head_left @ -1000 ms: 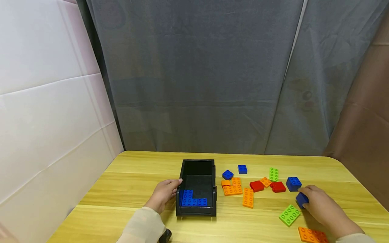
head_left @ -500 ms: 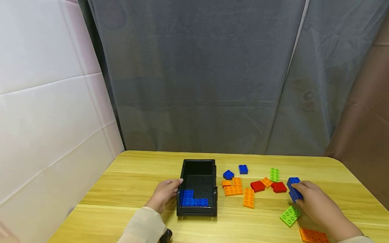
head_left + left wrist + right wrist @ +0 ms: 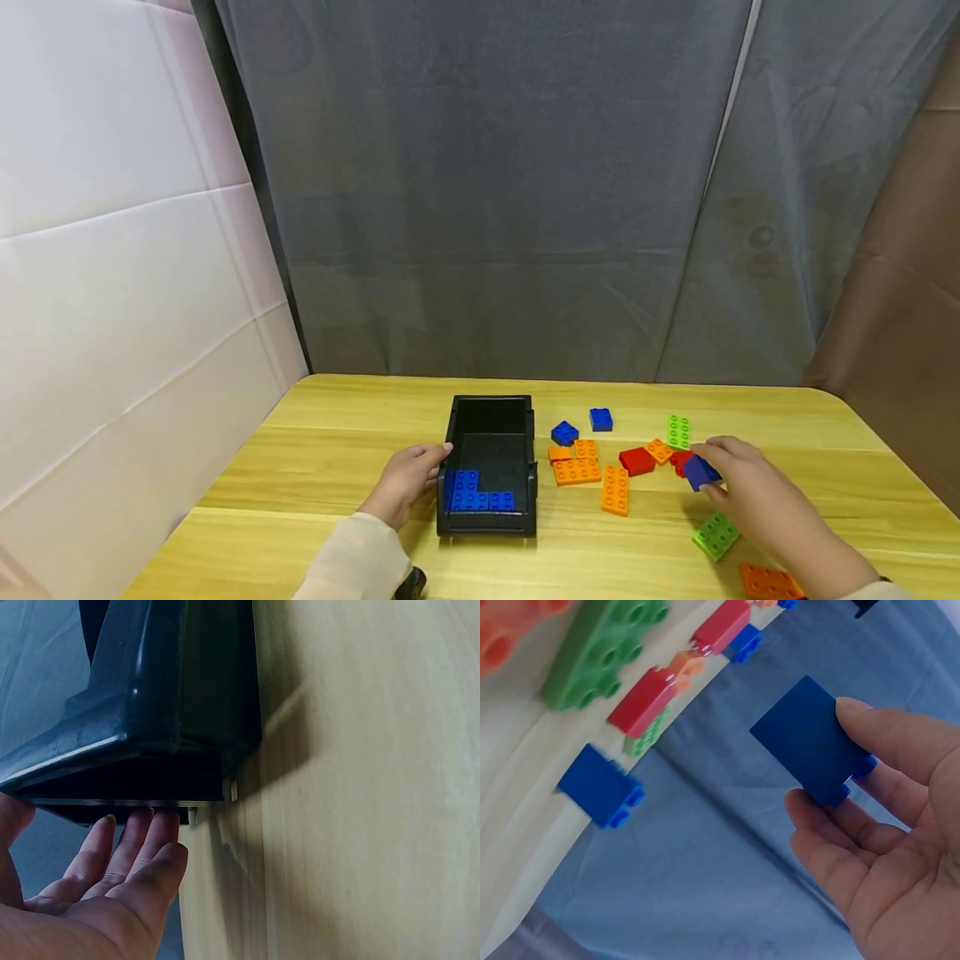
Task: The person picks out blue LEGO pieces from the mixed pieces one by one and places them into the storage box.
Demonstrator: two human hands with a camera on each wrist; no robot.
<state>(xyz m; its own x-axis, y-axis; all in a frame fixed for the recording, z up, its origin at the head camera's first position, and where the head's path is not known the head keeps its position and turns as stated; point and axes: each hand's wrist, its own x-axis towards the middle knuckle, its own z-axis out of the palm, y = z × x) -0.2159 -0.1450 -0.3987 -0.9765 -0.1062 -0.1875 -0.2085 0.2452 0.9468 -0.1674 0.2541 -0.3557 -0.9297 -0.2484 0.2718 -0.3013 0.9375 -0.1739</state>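
Note:
My right hand (image 3: pixel 761 496) pinches a square blue toy brick (image 3: pixel 699 473) above the table, between thumb and fingers. In the right wrist view that held brick (image 3: pixel 802 739) has its studs turned toward the fingers. Another blue brick (image 3: pixel 596 786) lies on the table there; in the head view the right hand hides it. My left hand (image 3: pixel 405 483) grips the left rim of a black plastic bin (image 3: pixel 486 523). The left wrist view shows those fingers (image 3: pixel 133 844) against the bin's wall (image 3: pixel 157 682). Blue bricks (image 3: pixel 467 496) lie inside the bin's near end.
Right of the bin lie orange bricks (image 3: pixel 577 472), red bricks (image 3: pixel 637 461) and two blue bricks (image 3: pixel 601 419). A green brick (image 3: pixel 678 432) sits farther back, another green brick (image 3: pixel 716 535) nearer. An orange brick (image 3: pixel 771 582) is at the front. A grey curtain (image 3: pixel 487 208) hangs behind the table.
My right hand has lifted the blue brick and carried it left, past the other blue brick, to in front of a red one. The left hand and the bin have stayed in place.

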